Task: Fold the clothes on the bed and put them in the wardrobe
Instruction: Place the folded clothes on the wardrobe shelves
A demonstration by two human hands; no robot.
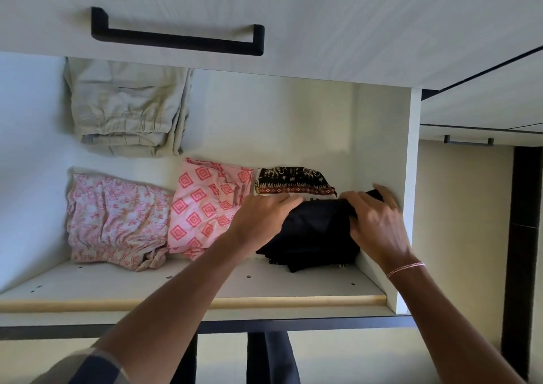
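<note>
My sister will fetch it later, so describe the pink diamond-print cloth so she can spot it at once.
Find the open wardrobe shelf below the white panel with the black handle. In the front row of folded clothes the diamond-print cloth lies in the middle, between the floral cloth on the left and the black cloth on the right. Only it carries bold red diamonds on pink.

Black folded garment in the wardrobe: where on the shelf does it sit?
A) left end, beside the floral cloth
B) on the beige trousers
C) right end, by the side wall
C: the left hand and right hand hold the black garment beside the right side wall.
</note>
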